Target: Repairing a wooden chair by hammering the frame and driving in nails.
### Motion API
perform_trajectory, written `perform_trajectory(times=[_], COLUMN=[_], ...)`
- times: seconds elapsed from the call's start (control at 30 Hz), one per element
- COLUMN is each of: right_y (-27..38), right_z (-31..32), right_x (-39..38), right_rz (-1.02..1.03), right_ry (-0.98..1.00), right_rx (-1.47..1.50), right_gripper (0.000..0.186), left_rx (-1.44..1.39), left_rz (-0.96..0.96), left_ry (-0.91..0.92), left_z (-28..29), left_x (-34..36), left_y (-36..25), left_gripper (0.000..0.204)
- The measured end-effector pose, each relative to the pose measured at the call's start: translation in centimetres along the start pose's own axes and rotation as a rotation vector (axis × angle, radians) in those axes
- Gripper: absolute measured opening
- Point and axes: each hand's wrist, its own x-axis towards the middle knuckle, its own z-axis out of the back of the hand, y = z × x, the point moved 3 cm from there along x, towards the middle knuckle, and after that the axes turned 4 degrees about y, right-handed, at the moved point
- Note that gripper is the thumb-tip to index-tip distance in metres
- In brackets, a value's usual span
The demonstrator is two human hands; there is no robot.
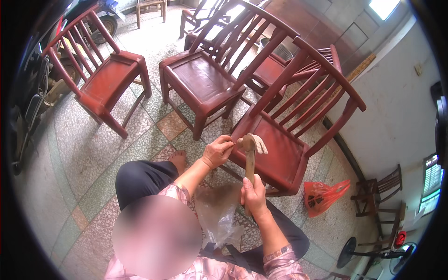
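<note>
Terrazzo floor (88, 154), speckled grey with inlaid orange and green diamonds, fills most of the head view. Across it stand several red-brown wooden chairs with slatted backs: one at the upper left (109, 77), one in the middle (203, 77), and the nearest chair (280, 144) just beyond the person's knees, its seat facing them and its back tilted off to the right. A white wall (396, 107) runs down the right side. Near its foot lie an orange plastic bag (322, 193) and, further right, a small dark wooden chair (380, 191); a floor fan (373, 254) sits at the lower right edge. Part of a motorbike (32, 88) shows along the left rim.

The person sits low, in dark trousers and a pink patterned top, one bare foot (178, 160) resting on the floor. A crumpled clear plastic bag (219, 212) lies in their lap between the forearms.

A claw hammer (251, 154) with a pale wooden handle is held upright in front of the nearest chair's seat edge, head uppermost. The right hand (255, 196) is clamped round the lower part of the handle. The left hand (218, 151) is up beside the hammer head, its fingertips pinched together and touching the head's left side; whether something small sits between those fingertips cannot be told. The two hands are apart, one above the other along the tool.
</note>
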Motion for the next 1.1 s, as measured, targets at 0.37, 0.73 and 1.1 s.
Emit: perform_trajectory(times=[0.37,0.73,1.1], right_y=[3.1,1.0,-0.9], right_z=[0.3,0.4,-0.3], right_x=[-0.6,-0.4,-0.1], right_rz=[0.127,0.054,0.021], right_ry=[-0.036,-0.107,-0.003], right_rx=[0.075,-0.096,-0.22], right_gripper=[0.022,0.022,0.023], left_rx=[-0.004,-0.024,0.101], left_rz=[-0.01,0.045,0.562], left_ry=[-0.023,0.136,0.364], left_z=[-0.2,-1.0,-4.9], left_x=[-0.1,-0.3,1.6], left_y=[-0.1,0.3,2.4], left_gripper=[0.013,0.03,0.074])
